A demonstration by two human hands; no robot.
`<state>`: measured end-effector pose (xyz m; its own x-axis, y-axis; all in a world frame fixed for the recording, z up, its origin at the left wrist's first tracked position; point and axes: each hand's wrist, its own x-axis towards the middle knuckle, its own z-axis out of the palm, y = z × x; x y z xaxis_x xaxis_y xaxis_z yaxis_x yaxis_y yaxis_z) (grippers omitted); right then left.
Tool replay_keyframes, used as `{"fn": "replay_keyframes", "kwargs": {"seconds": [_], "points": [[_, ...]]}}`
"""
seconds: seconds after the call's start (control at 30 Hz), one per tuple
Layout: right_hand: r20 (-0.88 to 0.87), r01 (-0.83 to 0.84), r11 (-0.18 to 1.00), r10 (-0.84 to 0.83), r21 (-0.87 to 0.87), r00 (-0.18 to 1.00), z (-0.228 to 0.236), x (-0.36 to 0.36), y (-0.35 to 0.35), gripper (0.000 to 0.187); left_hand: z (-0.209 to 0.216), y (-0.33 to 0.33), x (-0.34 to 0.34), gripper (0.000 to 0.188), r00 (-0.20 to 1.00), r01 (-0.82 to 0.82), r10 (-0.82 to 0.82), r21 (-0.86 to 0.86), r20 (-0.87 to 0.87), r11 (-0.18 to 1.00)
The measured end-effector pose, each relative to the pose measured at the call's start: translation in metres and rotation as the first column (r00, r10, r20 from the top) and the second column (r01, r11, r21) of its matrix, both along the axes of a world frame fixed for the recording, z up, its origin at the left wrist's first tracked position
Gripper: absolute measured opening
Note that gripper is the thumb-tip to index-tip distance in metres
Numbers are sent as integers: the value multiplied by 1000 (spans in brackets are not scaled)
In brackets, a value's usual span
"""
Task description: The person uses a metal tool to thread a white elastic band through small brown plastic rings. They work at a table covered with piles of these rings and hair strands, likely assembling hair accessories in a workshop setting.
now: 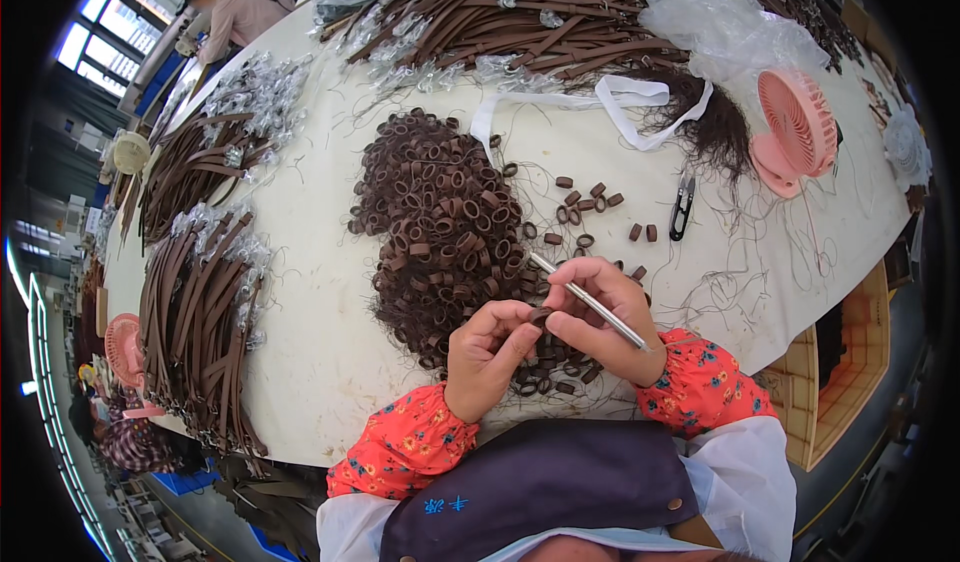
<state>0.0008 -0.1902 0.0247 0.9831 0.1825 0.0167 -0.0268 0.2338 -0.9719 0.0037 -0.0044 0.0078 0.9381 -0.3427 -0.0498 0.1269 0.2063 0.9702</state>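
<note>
My left hand point(488, 354) pinches a small brown strap loop point(541, 315) between thumb and fingertips. Across the fingers of my right hand point(622, 327) lies a slim silver pen-shaped metal tool point(596, 307), its tip pointing up and left. The right thumb and a fingertip also meet at the loop, which is mostly hidden by my fingers. Just beyond my hands rises a big heap of brown strap loops point(440, 217) with loose dark threads. Several single loops point(575, 202) are scattered to its right, and more lie under my hands.
Black thread snips point(683, 207) and a pink fan point(795, 127) stand to the right. Bundles of brown straps point(195, 322) line the left; more straps point(540, 17) lie at the back with clear plastic point(725, 22). White tape point(640, 97) curls behind the heap. Another person point(240, 12) sits far left.
</note>
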Motion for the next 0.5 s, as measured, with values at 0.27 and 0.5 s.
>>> {"fn": "replay_keyframes", "kwargs": {"seconds": [0.27,0.5], "points": [[75,62,997,-58,-51,995,9,1,-8,23,1,4,3,12,996,-92,92,79,10,993],[315,53,990,-10,-130,949,12,4,-22,15,2,5,5,14,993,-118,115,109,40,987]]}}
